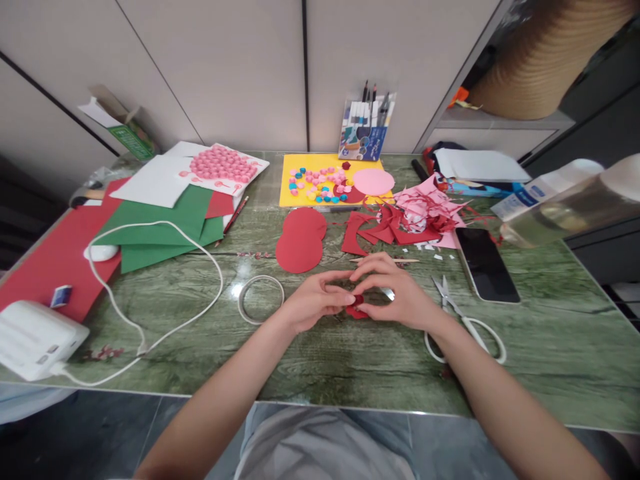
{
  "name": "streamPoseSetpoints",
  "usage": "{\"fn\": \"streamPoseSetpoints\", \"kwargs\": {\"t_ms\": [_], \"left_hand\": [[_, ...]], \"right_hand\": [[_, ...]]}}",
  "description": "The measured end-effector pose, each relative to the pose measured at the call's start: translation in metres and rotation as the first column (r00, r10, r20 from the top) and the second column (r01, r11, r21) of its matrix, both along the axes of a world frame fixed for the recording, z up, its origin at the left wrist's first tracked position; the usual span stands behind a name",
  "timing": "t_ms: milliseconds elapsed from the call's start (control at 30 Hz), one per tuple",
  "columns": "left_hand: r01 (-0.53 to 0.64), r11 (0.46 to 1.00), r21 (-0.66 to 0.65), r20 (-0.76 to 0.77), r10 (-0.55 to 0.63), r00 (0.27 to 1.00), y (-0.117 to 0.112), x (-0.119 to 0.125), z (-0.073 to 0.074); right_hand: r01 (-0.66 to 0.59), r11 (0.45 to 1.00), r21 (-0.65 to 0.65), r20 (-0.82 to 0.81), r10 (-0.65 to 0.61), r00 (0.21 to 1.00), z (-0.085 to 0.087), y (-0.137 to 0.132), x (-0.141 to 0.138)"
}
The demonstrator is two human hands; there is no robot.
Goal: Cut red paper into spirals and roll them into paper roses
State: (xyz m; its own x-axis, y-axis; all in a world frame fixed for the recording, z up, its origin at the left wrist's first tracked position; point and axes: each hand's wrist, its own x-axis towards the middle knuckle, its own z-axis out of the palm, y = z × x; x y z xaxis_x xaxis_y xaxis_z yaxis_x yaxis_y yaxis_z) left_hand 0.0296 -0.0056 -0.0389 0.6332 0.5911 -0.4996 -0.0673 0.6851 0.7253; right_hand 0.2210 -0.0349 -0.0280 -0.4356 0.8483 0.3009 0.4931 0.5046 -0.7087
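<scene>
Both my hands meet over the middle of the green table (550, 347). My left hand (315, 301) and my right hand (395, 293) pinch a small red paper piece (356, 307) between their fingertips, just above the tabletop. The fingers of both are curled together around it. Two red paper circles (300, 243) lie just beyond my hands, and a thin wooden stick (395, 260) rests behind my right hand. White-handled scissors (467, 323) lie right of my right wrist.
A black phone (486, 265) lies at the right, pink and red paper scraps (415, 217) behind it. A yellow sheet (330, 180) holds small coloured paper pieces. Green, red and white sheets (160, 227), a white cable (165, 313), a tape ring (260, 299) and a white device (35, 337) sit left.
</scene>
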Motion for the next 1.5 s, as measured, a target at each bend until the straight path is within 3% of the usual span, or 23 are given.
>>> {"fn": "streamPoseSetpoints", "kwargs": {"t_ms": [233, 400, 567, 767, 1067, 1300, 1500], "left_hand": [[0.017, 1.0, -0.007, 0.036, -0.016, 0.999, 0.0009, -0.002, 0.0008], [0.174, 0.985, 0.019, 0.048, -0.174, 0.984, 0.0013, -0.0036, 0.0002], [0.246, 0.968, 0.038, 0.047, -0.248, 0.968, 0.0003, -0.0029, -0.0014], [0.217, 0.975, 0.051, 0.029, -0.219, 0.975, -0.0012, -0.0011, -0.002], [0.062, 0.998, 0.024, -0.01, -0.062, 0.998, -0.0031, 0.0032, -0.0045], [0.093, 0.994, -0.062, 0.065, -0.089, 0.994, -0.001, 0.001, -0.0034], [0.045, 0.998, -0.04, 0.025, -0.044, 0.999, -0.0025, 0.0046, -0.0057]], "right_hand": [[-0.002, 0.999, -0.048, -0.022, 0.001, 1.0, 0.0001, 0.0002, 0.0029], [-0.117, 0.969, -0.22, -0.017, 0.116, 0.993, 0.0036, 0.0014, 0.0055], [-0.178, 0.946, -0.269, -0.002, 0.184, 0.983, 0.007, 0.001, 0.0041], [-0.189, 0.951, -0.245, -0.037, 0.186, 0.982, 0.007, 0.0008, 0.004], [-0.098, 0.98, -0.174, -0.031, 0.094, 0.995, 0.0039, 0.0025, 0.0065], [-0.086, 0.985, -0.152, 0.007, 0.088, 0.996, 0.0073, 0.0017, 0.0079], [-0.103, 0.983, -0.155, 0.014, 0.106, 0.994, 0.008, 0.0014, 0.0094]]}}
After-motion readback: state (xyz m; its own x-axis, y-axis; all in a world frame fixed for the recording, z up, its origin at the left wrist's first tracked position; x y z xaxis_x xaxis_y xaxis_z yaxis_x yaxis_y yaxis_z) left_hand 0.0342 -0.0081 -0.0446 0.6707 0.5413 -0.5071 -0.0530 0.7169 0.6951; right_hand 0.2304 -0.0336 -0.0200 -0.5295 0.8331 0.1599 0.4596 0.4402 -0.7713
